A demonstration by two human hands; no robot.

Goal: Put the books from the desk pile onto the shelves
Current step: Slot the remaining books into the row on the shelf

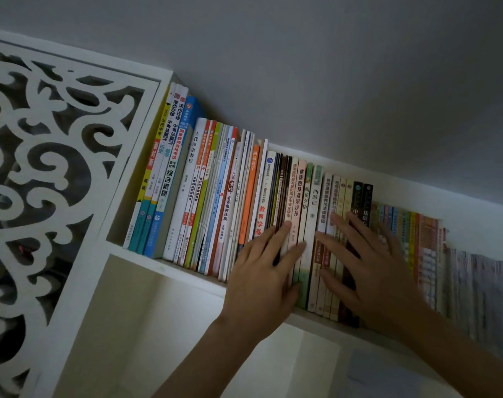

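Observation:
A long row of upright books (pixel 204 185) fills the top white shelf (pixel 187 272), spines facing me. My left hand (pixel 261 271) lies flat with straight fingers on the spines near the middle of the row, by a pale pink book (pixel 297 191). My right hand (pixel 371 268) presses flat, fingers spread, on the spines just to the right, below two dark books (pixel 362 196). Neither hand grips a book. The desk pile is out of view.
A white carved fretwork panel (pixel 43 173) stands to the left of the shelf. Below the book row is a white compartment (pixel 164 326). A grey wall (pixel 330 81) rises behind. The books at the far right (pixel 460 271) look blurred.

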